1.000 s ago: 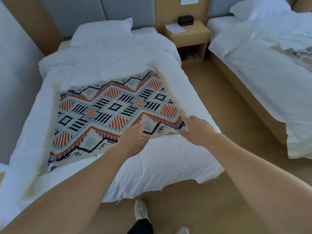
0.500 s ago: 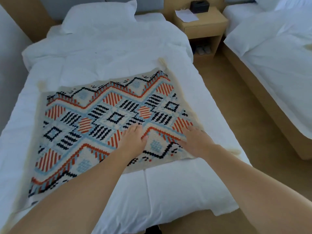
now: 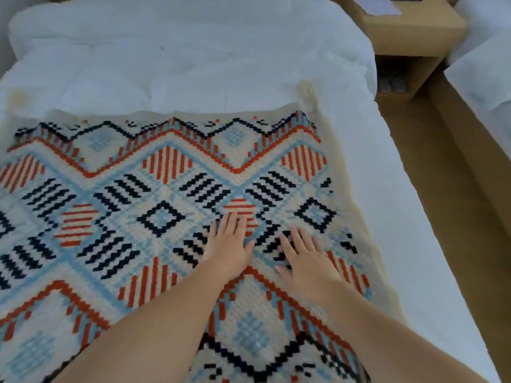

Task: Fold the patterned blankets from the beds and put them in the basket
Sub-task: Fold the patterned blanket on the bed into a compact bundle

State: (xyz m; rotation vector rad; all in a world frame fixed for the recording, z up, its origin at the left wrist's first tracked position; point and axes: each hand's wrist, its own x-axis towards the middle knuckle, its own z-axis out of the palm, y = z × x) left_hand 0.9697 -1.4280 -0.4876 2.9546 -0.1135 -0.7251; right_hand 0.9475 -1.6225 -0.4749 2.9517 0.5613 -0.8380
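A patterned blanket (image 3: 116, 205) in cream, orange, black and light blue lies spread flat across the near half of a white bed (image 3: 193, 64). My left hand (image 3: 228, 244) rests palm down on it near its middle, fingers together and pointing away. Just to the right, my right hand (image 3: 307, 258) also lies flat on the blanket, fingers slightly spread. Neither hand grips the cloth. A cream tassel sticks out at the blanket's far right corner. No basket is in view.
A wooden nightstand (image 3: 414, 26) with a paper on top stands at the far right of the bed. A strip of tan floor (image 3: 448, 189) runs between this bed and a second white bed (image 3: 484, 76) at the right edge.
Both hands slid forward from the blanket's near edge to its middle, and my head leaned in over the bed, so the blanket fills more of the view.
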